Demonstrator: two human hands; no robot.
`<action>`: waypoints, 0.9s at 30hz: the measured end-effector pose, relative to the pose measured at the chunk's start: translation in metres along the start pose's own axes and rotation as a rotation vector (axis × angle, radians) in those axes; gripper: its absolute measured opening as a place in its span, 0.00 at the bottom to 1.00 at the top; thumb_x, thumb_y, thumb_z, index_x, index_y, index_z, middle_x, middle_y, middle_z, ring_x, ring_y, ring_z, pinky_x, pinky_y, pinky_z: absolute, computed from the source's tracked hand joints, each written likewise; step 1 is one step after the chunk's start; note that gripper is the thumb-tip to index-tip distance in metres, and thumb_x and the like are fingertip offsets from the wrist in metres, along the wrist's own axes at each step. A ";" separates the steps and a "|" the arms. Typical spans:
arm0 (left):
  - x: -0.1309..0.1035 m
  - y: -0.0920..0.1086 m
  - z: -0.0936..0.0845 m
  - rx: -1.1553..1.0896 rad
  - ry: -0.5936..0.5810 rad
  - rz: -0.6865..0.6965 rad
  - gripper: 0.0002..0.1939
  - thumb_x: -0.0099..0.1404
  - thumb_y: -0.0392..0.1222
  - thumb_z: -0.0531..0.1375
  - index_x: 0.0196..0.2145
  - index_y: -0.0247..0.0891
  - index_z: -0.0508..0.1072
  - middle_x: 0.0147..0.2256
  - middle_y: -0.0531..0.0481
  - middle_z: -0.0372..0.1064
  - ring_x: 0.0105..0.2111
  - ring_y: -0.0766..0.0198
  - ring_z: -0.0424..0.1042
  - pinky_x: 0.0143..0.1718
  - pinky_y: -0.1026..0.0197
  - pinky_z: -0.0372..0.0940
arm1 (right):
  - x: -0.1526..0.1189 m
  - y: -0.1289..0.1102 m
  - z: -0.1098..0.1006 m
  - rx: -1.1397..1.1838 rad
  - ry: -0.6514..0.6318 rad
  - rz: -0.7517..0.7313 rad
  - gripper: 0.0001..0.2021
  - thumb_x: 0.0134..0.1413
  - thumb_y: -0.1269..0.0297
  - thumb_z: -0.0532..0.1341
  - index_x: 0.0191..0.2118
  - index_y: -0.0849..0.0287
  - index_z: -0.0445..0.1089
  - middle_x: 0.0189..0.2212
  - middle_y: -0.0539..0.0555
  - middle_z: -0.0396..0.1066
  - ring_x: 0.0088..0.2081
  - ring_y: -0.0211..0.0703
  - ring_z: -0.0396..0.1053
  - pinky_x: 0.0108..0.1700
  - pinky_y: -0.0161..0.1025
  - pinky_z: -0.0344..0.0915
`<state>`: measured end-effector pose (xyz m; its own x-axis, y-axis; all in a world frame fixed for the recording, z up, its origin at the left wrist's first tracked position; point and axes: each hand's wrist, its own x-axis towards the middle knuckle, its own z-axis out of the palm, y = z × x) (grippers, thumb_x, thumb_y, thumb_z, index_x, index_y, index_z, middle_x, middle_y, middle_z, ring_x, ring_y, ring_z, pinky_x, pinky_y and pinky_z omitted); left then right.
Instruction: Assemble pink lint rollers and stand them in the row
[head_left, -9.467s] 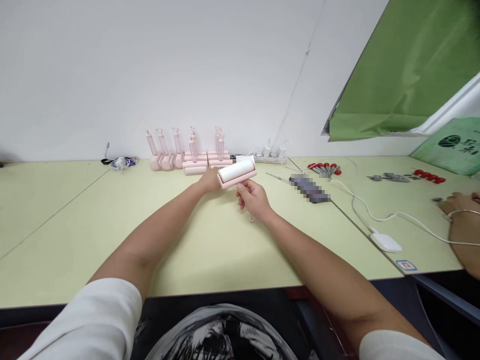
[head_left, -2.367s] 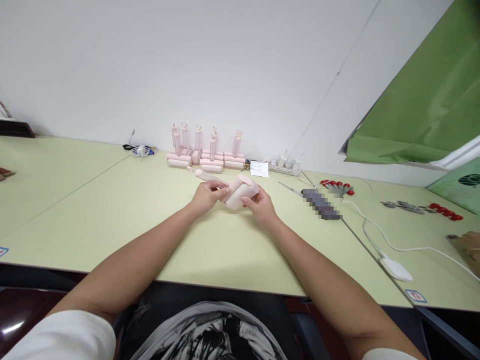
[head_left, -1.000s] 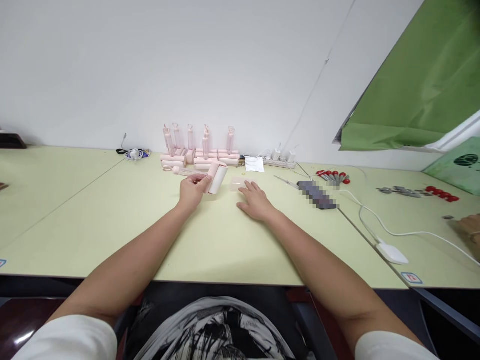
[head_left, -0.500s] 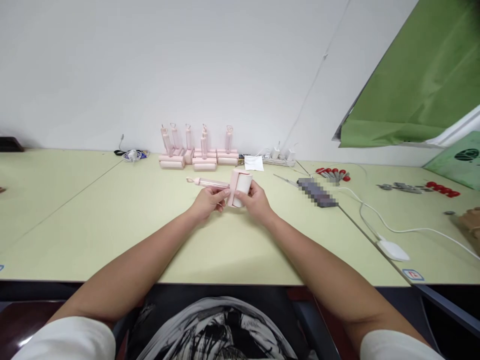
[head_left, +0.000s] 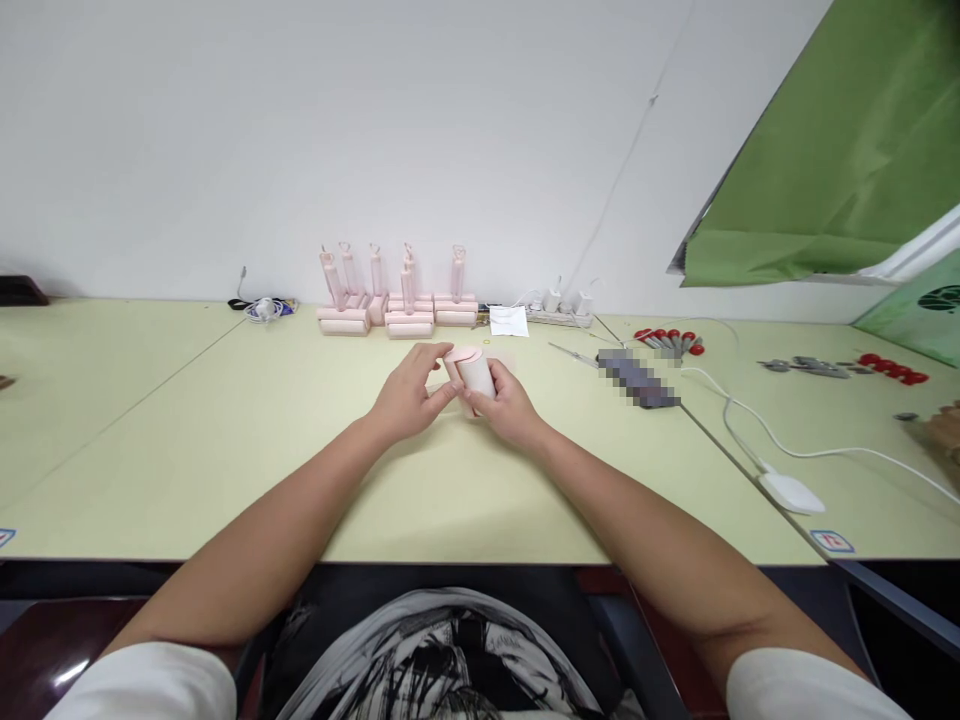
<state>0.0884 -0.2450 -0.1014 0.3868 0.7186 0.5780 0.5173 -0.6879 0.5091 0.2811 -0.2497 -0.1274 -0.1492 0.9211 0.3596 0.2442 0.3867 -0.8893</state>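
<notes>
A pink-and-white lint roller (head_left: pixel 477 374) is held above the table between my hands, its white roll facing right and its pink cover to the left. My right hand (head_left: pixel 513 402) grips it from the right, thumb on the roll's lower part. My left hand (head_left: pixel 412 392) curves round the cover side, with fingertips at the top edge and thumb near the bottom. Most of the handle is hidden or blurred. Several similar pink rollers (head_left: pixel 409 325) stand upright behind, against the wall.
A power strip (head_left: pixel 559 318) and white paper (head_left: pixel 508 321) lie by the wall. To the right are a blurred dark phone (head_left: pixel 637 379), red-ended tools (head_left: pixel 671 340), a white cable (head_left: pixel 787 455) and a white charger (head_left: pixel 792 492). A coiled cable (head_left: pixel 264 309) sits back left.
The roller has turned, and its handle no longer points out to the left. My left hand has moved from the handle to the cover side, with fingers more spread.
</notes>
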 end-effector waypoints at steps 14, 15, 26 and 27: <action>0.006 0.005 -0.023 -0.008 -0.166 0.148 0.14 0.67 0.49 0.56 0.46 0.39 0.70 0.40 0.44 0.68 0.41 0.59 0.66 0.41 0.58 0.64 | -0.003 -0.003 -0.005 -0.117 -0.213 -0.117 0.24 0.54 0.61 0.63 0.56 0.56 0.66 0.50 0.55 0.71 0.47 0.47 0.69 0.48 0.43 0.65; 0.007 0.007 -0.026 0.009 -0.212 0.133 0.14 0.66 0.49 0.58 0.45 0.39 0.70 0.40 0.45 0.67 0.40 0.59 0.67 0.39 0.59 0.63 | -0.003 -0.003 -0.005 -0.121 -0.244 -0.122 0.24 0.53 0.61 0.63 0.56 0.57 0.66 0.50 0.55 0.71 0.47 0.47 0.69 0.49 0.43 0.65; 0.004 0.025 -0.036 0.241 -0.445 0.070 0.12 0.63 0.47 0.58 0.41 0.40 0.64 0.38 0.48 0.67 0.30 0.61 0.66 0.29 0.60 0.55 | -0.005 -0.008 -0.008 -0.173 -0.429 -0.245 0.24 0.54 0.57 0.62 0.56 0.57 0.63 0.50 0.57 0.68 0.49 0.51 0.65 0.51 0.48 0.63; 0.003 0.025 -0.037 0.253 -0.453 0.074 0.11 0.63 0.47 0.58 0.41 0.40 0.64 0.38 0.48 0.67 0.29 0.61 0.66 0.28 0.60 0.55 | -0.005 -0.009 -0.007 -0.224 -0.426 -0.251 0.24 0.54 0.58 0.63 0.56 0.57 0.63 0.49 0.57 0.68 0.50 0.52 0.65 0.51 0.48 0.63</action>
<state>0.0743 -0.2640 -0.0630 0.6919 0.6796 0.2438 0.6226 -0.7326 0.2751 0.2867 -0.2572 -0.1195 -0.5929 0.7176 0.3654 0.3423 0.6353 -0.6923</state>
